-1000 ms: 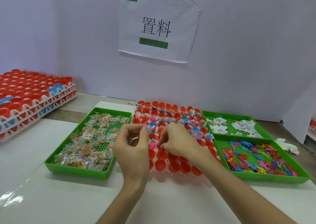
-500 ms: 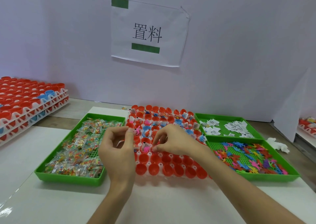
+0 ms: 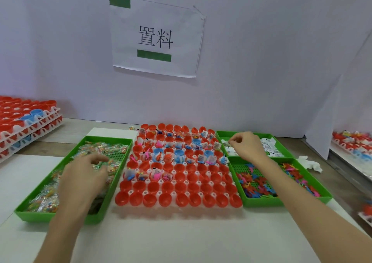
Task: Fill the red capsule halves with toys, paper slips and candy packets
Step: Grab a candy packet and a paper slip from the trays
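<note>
**Hands apart, gathering fillings**

Left hand [image 3: 84, 174], blurred, grip unclear, hovers over candy packets [image 3: 100, 146]; right hand [image 3: 244, 146] pinches paper slips [image 3: 267, 144]. Between them, red capsule halves [image 3: 181, 184] sit partly filled. Next, probably: carrying both to an empty half.

Both hands are leaving the capsule tray [image 3: 172, 192]. The left hand [image 3: 84, 174], motion-blurred, is reaching over the candy packets [image 3: 112, 150] in the left green tray [image 3: 60, 216]. The right hand [image 3: 245, 146] is reaching right, fingers curling to pinch at the paper slips [image 3: 267, 146].
</note>
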A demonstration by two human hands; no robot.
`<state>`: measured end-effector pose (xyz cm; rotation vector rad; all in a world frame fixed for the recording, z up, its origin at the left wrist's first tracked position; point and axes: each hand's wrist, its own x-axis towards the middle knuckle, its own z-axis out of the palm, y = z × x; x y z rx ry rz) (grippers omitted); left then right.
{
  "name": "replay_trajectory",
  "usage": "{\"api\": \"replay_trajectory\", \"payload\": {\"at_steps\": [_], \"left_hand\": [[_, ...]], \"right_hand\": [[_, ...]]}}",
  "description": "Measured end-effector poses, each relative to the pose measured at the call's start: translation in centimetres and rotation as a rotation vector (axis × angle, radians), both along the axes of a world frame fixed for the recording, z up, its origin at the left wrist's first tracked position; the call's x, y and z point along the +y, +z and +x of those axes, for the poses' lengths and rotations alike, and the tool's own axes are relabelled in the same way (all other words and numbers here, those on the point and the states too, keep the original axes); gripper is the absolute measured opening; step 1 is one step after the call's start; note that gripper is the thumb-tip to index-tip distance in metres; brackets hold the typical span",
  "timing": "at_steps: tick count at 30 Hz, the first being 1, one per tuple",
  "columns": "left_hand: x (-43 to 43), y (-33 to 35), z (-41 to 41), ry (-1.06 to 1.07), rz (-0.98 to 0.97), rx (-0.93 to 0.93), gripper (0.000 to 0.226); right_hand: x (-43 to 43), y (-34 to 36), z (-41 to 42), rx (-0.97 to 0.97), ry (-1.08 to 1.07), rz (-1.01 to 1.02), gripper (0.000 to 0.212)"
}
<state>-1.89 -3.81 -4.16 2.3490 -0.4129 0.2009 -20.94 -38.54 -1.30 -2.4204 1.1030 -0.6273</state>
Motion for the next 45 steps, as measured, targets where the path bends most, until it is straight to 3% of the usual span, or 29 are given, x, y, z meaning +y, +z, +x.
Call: {"api": "replay_trajectory", "payload": {"at_steps": [3, 7, 10, 13, 18, 24, 31, 36, 45], "left_hand": [[0.9, -0.6, 1.3, -0.02, 0.11, 0.133, 0.028], [0.8, -0.9, 1.5, -0.008, 0.108, 0.114, 0.022], [0.8, -1.1, 1.6, -0.006, 0.101, 0.102, 0.02], [0.9, -1.1, 1.6, -0.019, 0.091, 0.118, 0.02], [0.9, -1.2, 1.7, -0.038, 0.001, 0.148, 0.035], [0.7, -0.1, 1.1, 0.039, -0.283, -0.035, 0.033], [0.5, 0.6, 0.2, 0.035, -0.495, -0.285, 0.019], [0.5, 0.3, 0.6, 0.054, -0.579, -0.319, 0.015], [-0.7, -0.2, -0.6, -0.032, -0.598, -0.412, 0.021]], "right_hand": [[-1.5, -1.9, -0.7, 0.017, -0.058, 0.021, 0.018], [-1.6, -2.9, -0.4, 0.216, -0.097, 0.052, 0.019], [-1.5, -2.4, 0.3, 0.23, -0.115, 0.084, 0.017], [-1.5, -2.0, 0.5, 0.146, -0.13, 0.134, 0.011], [-1.0, -2.3, -0.3, -0.006, -0.128, 0.159, 0.02], [-0.8, -2.2, -1.5, -0.351, -0.111, 0.268, 0.013], [-0.9, -1.7, -2.6, -0.422, -0.125, 0.249, 0.015], [-1.0, -1.4, -3.1, -0.444, -0.147, 0.272, 0.012], [0.6, 0.1, -4.1, -0.69, -0.073, 0.561, 0.011]]}}
